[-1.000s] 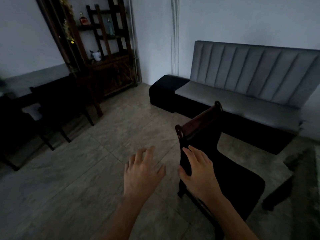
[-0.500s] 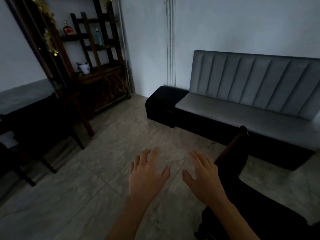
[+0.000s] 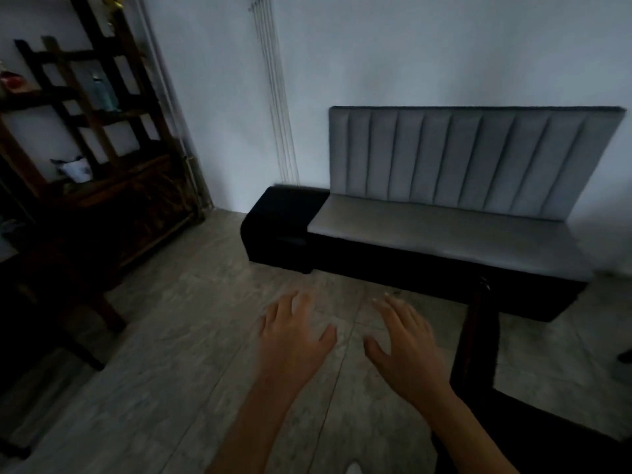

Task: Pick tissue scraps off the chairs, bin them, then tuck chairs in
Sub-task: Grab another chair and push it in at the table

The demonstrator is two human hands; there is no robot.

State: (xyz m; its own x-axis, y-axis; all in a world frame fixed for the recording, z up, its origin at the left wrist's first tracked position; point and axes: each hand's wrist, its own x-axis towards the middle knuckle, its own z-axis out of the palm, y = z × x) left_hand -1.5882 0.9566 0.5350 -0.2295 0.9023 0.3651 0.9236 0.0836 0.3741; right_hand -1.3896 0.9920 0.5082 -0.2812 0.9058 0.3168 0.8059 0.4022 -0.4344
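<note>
Seen from the head camera, dimly lit. Left hand [image 3: 294,340] held out low over the tiled floor [image 3: 164,354], palm down, fingers [image 3: 301,302] straight and spread, holding nothing. Right hand [image 3: 407,350] just beside it, also palm down, fingers [image 3: 393,306] splayed and empty, thumb angled toward the left hand. Both hands apart from each other and touching no furniture.

Dark wooden chair [image 3: 478,340] at lower right, close to the right wrist but not in contact; back post upright, dark seat running off toward the bottom right corner. No tissue scraps discernible on that seat; too dark to tell.

Grey sofa [image 3: 444,230] with a ribbed backrest against the white wall beyond the hands, black base and a black end block at its left. Dark wooden shelf unit [image 3: 102,131] at far left, carrying a pale blue bottle [image 3: 102,92] and a small white pot [image 3: 77,169]. More dark furniture legs at the left edge, blurred and hard to make out.
</note>
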